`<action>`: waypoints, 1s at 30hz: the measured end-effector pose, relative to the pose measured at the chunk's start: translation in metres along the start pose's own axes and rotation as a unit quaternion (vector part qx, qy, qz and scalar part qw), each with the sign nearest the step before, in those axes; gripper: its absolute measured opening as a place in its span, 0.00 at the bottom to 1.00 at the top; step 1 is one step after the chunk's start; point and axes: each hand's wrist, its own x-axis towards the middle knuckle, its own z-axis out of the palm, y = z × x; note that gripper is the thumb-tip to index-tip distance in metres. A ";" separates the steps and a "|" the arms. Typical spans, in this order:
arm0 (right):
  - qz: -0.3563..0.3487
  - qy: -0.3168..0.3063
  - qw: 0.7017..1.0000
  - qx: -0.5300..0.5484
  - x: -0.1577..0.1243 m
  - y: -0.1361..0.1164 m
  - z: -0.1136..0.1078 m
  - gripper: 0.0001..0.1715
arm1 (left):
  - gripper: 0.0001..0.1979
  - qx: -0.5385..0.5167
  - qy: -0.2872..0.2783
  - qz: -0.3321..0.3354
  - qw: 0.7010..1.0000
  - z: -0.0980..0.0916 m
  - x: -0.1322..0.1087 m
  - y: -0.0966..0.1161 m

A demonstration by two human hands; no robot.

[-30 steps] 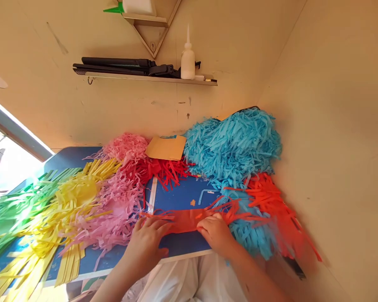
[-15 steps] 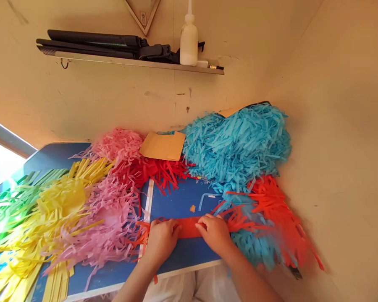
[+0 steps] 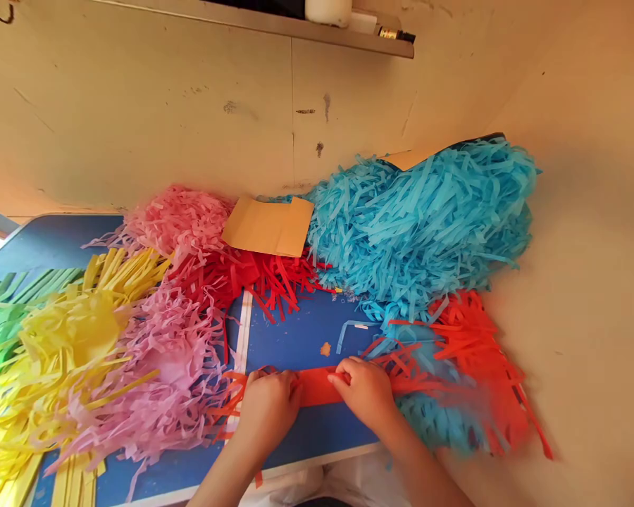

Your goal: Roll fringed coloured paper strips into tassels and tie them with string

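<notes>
Between my hands an orange-red strip of fringed paper (image 3: pixel 318 386) lies stretched over the blue table (image 3: pixel 296 338). Its middle is flat and uncut, and cut fringes stick out past both hands. My left hand (image 3: pixel 271 403) is closed on the strip's left part, fingers curled and pressed down. On the right part, my right hand (image 3: pixel 363 386) pinches the paper between thumb and fingers. More red fringe (image 3: pixel 470 338) spreads beside my right hand, over some blue fringe (image 3: pixel 438 419). The undersides of both hands are hidden.
A large blue fringe heap (image 3: pixel 423 225) stands at the back right. Pink (image 3: pixel 179 222), dark red (image 3: pixel 275 278), lilac (image 3: pixel 163 373), yellow (image 3: pixel 84 331) and green fringes (image 3: pixel 10 317) cover the left. A tan paper piece (image 3: pixel 268 227) rests on top. A wall shelf (image 3: pixel 243 24) hangs above.
The view has tipped downward and come closer, so the shelf sits higher in the picture. Both hands keep their hold on the orange-red strip in nearly the same place.
</notes>
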 end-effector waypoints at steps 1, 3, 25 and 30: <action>0.002 -0.001 1.000 0.000 0.000 0.000 0.000 0.08 | 0.14 0.001 -0.002 0.000 1.000 0.000 0.001 0.000; 0.007 -0.007 1.000 -0.004 0.000 0.000 0.001 0.08 | 0.15 0.003 -0.008 -0.002 1.000 0.000 0.001 0.000; -0.242 -0.016 0.970 0.008 -0.016 0.013 -0.014 0.21 | 0.09 0.077 0.113 0.228 0.964 0.008 -0.008 -0.003; -0.221 -0.006 0.975 0.018 -0.011 0.019 -0.013 0.12 | 0.09 0.035 0.136 0.209 0.968 0.005 0.002 -0.016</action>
